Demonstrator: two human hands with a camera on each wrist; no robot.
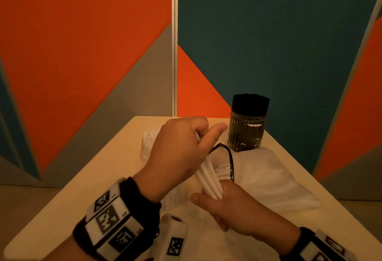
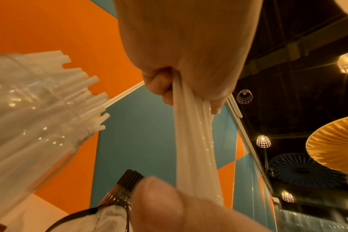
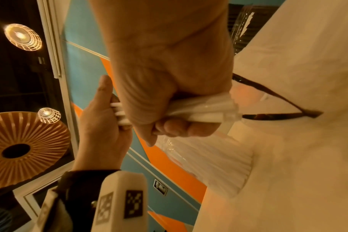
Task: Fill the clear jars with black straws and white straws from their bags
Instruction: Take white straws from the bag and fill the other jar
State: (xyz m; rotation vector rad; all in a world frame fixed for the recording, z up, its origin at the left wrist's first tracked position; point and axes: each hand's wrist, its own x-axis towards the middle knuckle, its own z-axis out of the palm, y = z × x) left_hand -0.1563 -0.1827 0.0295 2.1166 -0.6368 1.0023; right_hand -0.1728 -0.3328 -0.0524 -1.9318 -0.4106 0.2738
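**White straws coming out of the bag, both hands on the bundle**

The left hand is clenched round the upper part of a small bundle of white straws, thumb stretched out toward the far jar. The right hand grasps the same bundle at its lower end, fingers curled about it just at the mouth of the bag. In the left wrist view the straws run straight between the two grips.

The straws look light, thin and smooth; I judge they would slide apart or fan out if held loosely, and kink if squeezed hard. A full-hand hold near the middle, with the ends kept level, seems the safest place to take them.

The bag is soft white stuff with a dark drawstring looped at its opening, lying on the tabletop under and right of the hands. The clear jar that already has some white straws in it stands just behind the left hand, mostly hidden. The black-straw jar stands full at the far right, near the bag.
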